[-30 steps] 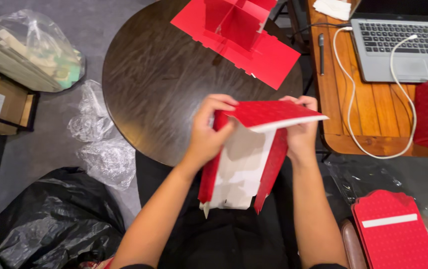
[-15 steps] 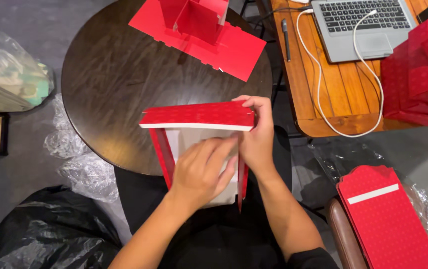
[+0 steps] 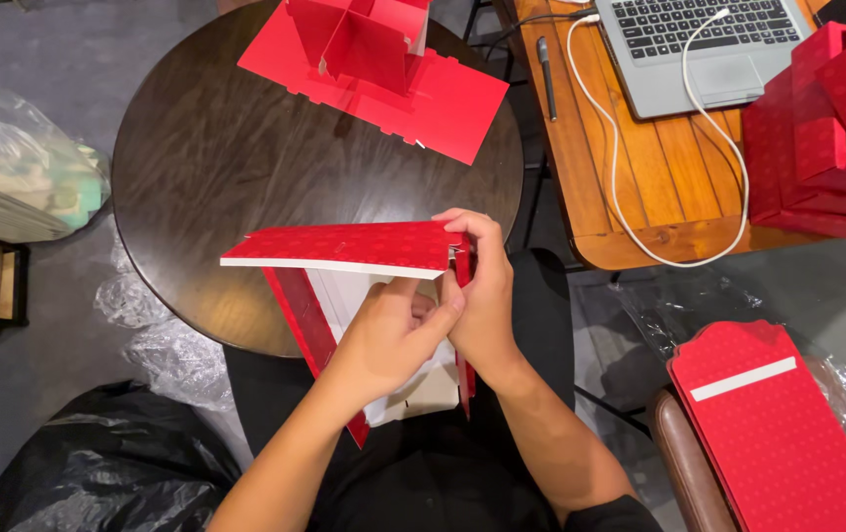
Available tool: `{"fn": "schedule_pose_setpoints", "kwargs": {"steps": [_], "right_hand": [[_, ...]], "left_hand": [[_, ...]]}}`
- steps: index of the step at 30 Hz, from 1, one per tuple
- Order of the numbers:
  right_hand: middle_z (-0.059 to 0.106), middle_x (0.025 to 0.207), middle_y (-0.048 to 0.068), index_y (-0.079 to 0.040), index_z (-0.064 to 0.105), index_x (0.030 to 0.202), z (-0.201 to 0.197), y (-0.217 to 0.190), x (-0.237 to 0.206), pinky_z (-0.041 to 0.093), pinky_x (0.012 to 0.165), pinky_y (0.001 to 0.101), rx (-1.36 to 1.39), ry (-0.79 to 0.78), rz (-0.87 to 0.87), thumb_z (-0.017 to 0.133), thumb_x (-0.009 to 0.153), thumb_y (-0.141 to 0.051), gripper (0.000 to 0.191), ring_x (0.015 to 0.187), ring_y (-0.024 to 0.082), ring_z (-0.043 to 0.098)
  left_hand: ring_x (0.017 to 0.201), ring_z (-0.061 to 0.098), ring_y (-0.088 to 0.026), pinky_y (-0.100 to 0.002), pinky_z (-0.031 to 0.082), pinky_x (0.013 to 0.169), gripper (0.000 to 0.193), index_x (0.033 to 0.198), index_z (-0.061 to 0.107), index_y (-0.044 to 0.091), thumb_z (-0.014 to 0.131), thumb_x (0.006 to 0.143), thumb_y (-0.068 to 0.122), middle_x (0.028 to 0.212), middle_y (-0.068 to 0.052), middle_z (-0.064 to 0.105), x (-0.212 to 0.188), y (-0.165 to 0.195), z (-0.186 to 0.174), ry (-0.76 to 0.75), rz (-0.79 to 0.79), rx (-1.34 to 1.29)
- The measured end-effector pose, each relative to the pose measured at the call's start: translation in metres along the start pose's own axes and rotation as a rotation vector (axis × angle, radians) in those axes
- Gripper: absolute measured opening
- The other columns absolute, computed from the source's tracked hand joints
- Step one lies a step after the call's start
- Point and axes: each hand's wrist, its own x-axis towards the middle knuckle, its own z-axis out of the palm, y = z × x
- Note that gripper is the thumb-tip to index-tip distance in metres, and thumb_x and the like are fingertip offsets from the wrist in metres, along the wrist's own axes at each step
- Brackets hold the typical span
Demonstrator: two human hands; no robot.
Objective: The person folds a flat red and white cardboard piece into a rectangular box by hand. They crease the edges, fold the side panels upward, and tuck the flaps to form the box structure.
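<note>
Together, both hands' fingers (image 3: 430, 307) pinch the red box (image 3: 344, 248); left hand (image 3: 388, 335) inside; right hand (image 3: 482, 296) outside.

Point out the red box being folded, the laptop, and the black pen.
red folding box (image 3: 344, 244), head view, on its red top flap.
laptop (image 3: 699, 74), head view, on the grey palm rest.
black pen (image 3: 546, 77), head view, on the middle of its barrel.

Round table (image 3: 206, 177) centre bare; unfolded red box (image 3: 383, 69) blocks far edge.
</note>
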Motion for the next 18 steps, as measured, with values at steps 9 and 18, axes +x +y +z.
{"fn": "schedule_pose_setpoints", "kwargs": {"steps": [9,18], "right_hand": [[0.061,0.128,0.012,-0.004,0.054,0.129,-0.002,-0.005,0.003,0.053,0.092,0.0311,-0.095,-0.002,-0.039,0.050,0.081,0.019,0.053,0.110,0.026,0.066],[0.062,0.127,0.013,-0.003,0.054,0.128,-0.005,-0.005,0.004,0.052,0.101,0.0343,-0.087,-0.025,-0.055,0.051,0.079,0.019,0.054,0.116,0.030,0.066]], "left_hand": [[0.039,0.047,-0.008,-0.026,0.038,0.043,0.071,0.153,0.036,-0.005,0.063,0.093,0.023,0.047,-0.001,0.050,0.009,0.001,-0.009,-0.166,-0.221,-0.182],[0.035,0.035,-0.003,-0.024,0.024,0.036,0.074,0.159,0.035,0.003,0.066,0.093,0.018,0.047,0.007,0.044,0.008,-0.010,-0.011,-0.187,-0.236,-0.560]]}}
